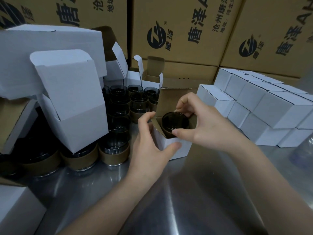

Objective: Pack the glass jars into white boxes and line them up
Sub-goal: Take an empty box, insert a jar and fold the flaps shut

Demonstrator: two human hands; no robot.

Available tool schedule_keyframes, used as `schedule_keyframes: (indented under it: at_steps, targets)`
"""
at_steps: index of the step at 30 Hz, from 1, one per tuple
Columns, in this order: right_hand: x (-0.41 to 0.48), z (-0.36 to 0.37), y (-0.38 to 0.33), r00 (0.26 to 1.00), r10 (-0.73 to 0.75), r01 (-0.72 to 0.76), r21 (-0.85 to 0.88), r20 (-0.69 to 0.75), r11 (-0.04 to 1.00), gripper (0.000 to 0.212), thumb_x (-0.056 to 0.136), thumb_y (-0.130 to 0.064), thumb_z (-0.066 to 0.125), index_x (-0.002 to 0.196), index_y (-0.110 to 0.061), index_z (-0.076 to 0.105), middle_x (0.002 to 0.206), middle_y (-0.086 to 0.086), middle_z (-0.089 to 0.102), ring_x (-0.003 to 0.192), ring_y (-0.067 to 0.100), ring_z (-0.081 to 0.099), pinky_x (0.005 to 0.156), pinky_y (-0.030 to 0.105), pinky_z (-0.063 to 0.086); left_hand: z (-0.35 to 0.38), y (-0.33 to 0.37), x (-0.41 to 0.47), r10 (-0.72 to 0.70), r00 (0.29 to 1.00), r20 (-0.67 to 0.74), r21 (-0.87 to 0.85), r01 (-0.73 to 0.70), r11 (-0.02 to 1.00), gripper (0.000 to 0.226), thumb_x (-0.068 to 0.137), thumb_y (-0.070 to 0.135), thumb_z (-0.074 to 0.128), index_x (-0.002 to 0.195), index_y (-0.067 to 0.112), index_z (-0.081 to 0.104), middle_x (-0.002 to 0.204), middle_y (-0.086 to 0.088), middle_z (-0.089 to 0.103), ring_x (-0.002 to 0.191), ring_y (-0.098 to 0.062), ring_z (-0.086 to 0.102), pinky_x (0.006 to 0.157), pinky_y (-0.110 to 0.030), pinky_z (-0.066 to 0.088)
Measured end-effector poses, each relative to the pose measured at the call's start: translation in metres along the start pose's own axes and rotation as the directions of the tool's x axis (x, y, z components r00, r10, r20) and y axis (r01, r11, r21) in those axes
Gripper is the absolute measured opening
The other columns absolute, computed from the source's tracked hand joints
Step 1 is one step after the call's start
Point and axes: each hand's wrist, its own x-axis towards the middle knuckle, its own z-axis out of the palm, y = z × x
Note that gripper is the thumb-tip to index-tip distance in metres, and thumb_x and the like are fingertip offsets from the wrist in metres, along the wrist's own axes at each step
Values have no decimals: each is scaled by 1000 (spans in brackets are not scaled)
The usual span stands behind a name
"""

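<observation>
White outside and brown inside, the open box [183, 150] stands on the steel tabletop [186, 192] at the middle of the view, its lid flap upright at the back. A dark glass jar [175, 120] sits down in its mouth with the rim showing (the box walls hide its lower part). The left hand [149, 145] grips the box at its near-left corner, thumb pressed on the white front face and fingers [144, 118] curled at the left side flap. The right hand [203, 126] arches over the mouth and pinches the jar, thumb tip at the near rim and curled fingers at the far right rim. To the right, near the box, closed white boxes [271, 107] are lined up in rows and stacked in layers. To the left more jars [115, 150] with brown paper sleeves stand close together, and empty white boxes [72, 99] with open flaps lean over them. Brown printed cartons [186, 31] form a wall behind.
</observation>
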Motion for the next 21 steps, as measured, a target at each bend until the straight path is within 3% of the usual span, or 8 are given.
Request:
schedule_keyframes:
  at_steps: [3, 10, 13, 16, 21]
  targets:
    - [3, 0, -4, 999, 15, -13, -68, 31, 998, 48, 71, -27, 77, 99, -33, 38, 98, -9, 63, 98, 18, 54, 86, 36, 41, 1, -1, 0, 11, 1000, -7, 7, -11, 1000, 84, 70, 17, 86, 130, 41, 32, 111, 24, 62, 107, 6, 58, 82, -3, 41]
    - [17, -7, -13, 983, 124, -93, -212, 138, 973, 45, 70, -31, 76, 98, -29, 41, 98, -4, 58, 95, 25, 57, 86, 44, 49, 1, -1, 0, 11, 1000, -2, 47, -10, 999, 85, 69, 22, 86, 128, 47, 29, 116, 23, 58, 109, 2, 58, 85, -7, 44]
    - [24, -11, -18, 970, 160, -108, -266, 182, 958, 45, 70, -33, 80, 92, -28, 42, 92, -5, 56, 86, 17, 57, 69, 37, 50, 1, -1, 0, 7, 1000, -2, 54, -7, 999, 86, 69, 23, 86, 127, 48, 28, 117, 22, 58, 110, 0, 58, 88, -13, 47]
    - [29, -13, -22, 964, 162, -84, -335, 210, 938, 45, 71, -35, 82, 84, -28, 40, 82, -10, 50, 72, 5, 48, 53, 28, 34, 0, -1, 0, 11, 1000, 1, 59, -11, 998, 86, 69, 23, 87, 126, 48, 28, 118, 18, 60, 110, -2, 59, 92, -25, 49]
    - [35, -9, -23, 950, 205, -101, -390, 235, 915, 47, 71, -34, 83, 84, -27, 39, 91, -6, 53, 85, 20, 56, 62, 34, 45, 0, -1, 0, 5, 1000, 4, 60, -5, 998, 86, 69, 23, 87, 127, 48, 28, 120, 16, 59, 113, -6, 59, 97, -32, 50]
